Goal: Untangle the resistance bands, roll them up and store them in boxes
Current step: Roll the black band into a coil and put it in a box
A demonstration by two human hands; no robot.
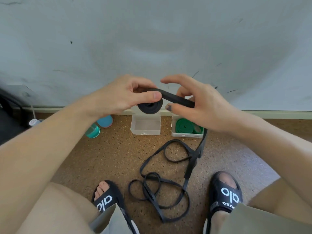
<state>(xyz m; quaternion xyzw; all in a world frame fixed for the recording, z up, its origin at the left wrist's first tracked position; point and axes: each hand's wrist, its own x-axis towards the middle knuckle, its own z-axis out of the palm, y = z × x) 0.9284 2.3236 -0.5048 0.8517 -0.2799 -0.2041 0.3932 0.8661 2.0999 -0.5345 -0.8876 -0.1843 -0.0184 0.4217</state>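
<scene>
My left hand (pixel 125 95) pinches a small rolled coil of black resistance band (pixel 150 106) between thumb and fingers, held in the air in front of me. My right hand (pixel 200 105) holds the flat black strip (pixel 179 99) that leads out of the coil, fingers curled round it. The rest of that black band (pixel 194 157) hangs down from my right hand and lies in tangled loops on the floor between my feet. An empty clear box (pixel 146 130) stands by the wall. Beside it on the right, a second clear box (pixel 187 135) holds a rolled green band (pixel 184 126).
A teal bottle (pixel 92 130) and a blue lid (pixel 105 121) lie on the speckled brown floor at the left, near the skirting. A dark object (pixel 10 119) fills the far left. My feet in black slides (pixel 226 193) flank the tangle. A grey wall rises ahead.
</scene>
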